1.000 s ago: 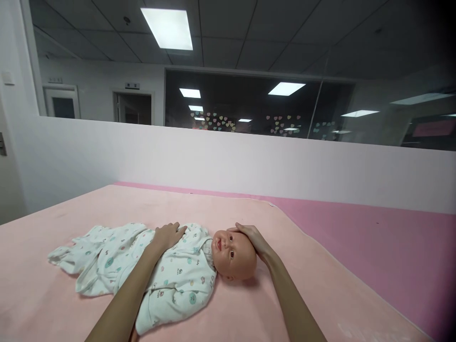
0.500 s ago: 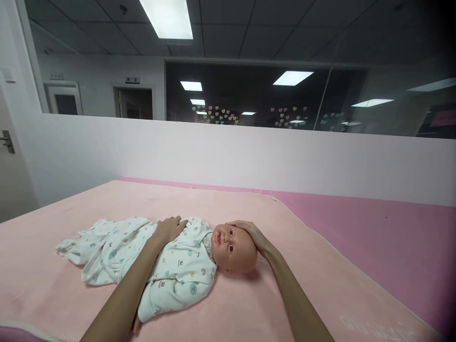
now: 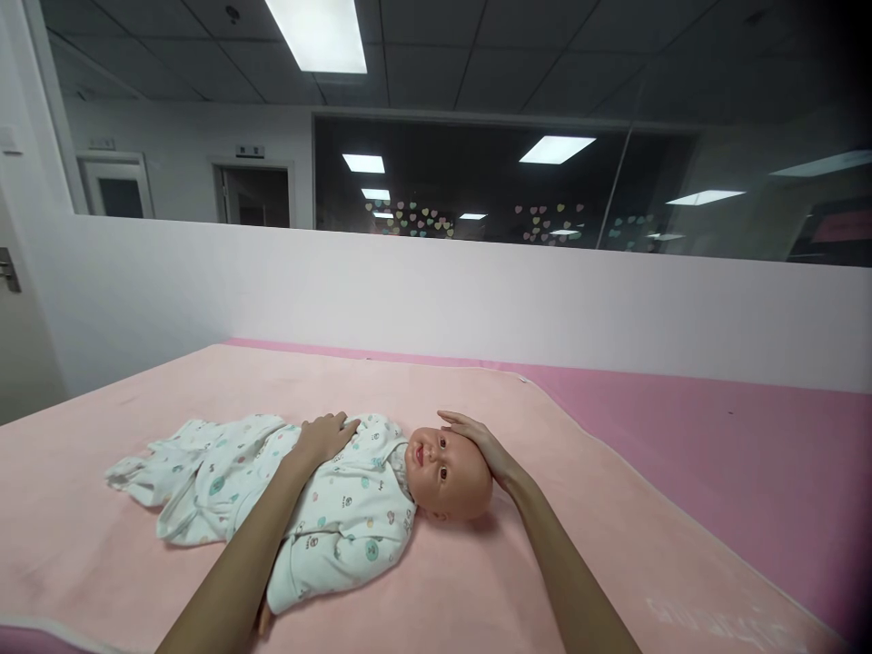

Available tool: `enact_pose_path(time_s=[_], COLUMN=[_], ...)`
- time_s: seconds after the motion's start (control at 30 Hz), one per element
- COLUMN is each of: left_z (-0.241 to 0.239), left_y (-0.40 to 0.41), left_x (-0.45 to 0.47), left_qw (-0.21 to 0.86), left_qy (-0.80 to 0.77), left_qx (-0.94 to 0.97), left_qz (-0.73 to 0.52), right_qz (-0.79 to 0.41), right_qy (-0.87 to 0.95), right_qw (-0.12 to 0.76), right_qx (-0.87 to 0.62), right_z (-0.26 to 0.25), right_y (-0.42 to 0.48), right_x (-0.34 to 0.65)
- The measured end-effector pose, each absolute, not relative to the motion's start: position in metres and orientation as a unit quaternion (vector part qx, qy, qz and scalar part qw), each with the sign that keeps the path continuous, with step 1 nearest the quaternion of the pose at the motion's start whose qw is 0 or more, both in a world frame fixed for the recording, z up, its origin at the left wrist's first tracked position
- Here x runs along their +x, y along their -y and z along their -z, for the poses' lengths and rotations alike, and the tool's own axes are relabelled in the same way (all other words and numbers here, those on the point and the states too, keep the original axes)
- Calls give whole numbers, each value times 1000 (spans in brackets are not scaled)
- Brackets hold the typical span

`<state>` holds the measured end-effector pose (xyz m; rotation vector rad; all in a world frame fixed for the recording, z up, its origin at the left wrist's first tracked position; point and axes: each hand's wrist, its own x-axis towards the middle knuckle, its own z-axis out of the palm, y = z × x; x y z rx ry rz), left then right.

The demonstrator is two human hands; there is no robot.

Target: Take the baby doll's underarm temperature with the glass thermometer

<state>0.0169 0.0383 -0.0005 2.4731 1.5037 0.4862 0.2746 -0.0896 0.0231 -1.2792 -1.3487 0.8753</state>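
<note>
A baby doll [image 3: 446, 477] lies on its back across a peach-coloured mat, its bald head to the right. It wears a white onesie [image 3: 354, 522] with small coloured prints; the legs of the suit stretch out to the left. My left hand [image 3: 327, 438] rests flat on the doll's belly, fingers stretched out over the cloth. Against the top of the doll's head lies my right hand [image 3: 480, 445], its fingers extended along the far side and the fingertips lifted a little. One small doll hand [image 3: 264, 619] pokes out of the near sleeve.
The peach mat [image 3: 545, 563] covers a pink padded surface [image 3: 715, 445] that shows along the right and back. Behind it stands a low white wall [image 3: 442, 291] with a glass pane above. At far left is a door with a handle [image 3: 9, 270].
The fingers of my right hand have lifted slightly off the far side of the doll's head. My left hand and the doll's body have stayed in place.
</note>
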Motion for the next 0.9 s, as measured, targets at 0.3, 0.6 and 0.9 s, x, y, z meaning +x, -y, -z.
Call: enact_pose_path(time_s=[0.3,0.6,0.9], left_z=[-4,-4,-2], left_y=[-33,-35,-36], left_x=[17,18,18], left_qw=[104,103,96], left_qy=[-514,-520,-517], left_qx=[837,834,837], left_qz=[-157,-152,-154], right_qz=[-374,-404,-406], right_qy=[549,548,549], right_qw=[522,514,523], right_qx=[-535,-522,-510], right_z=[-23,-25,-22], right_y=[90,93,90], right_x=[274,271,273])
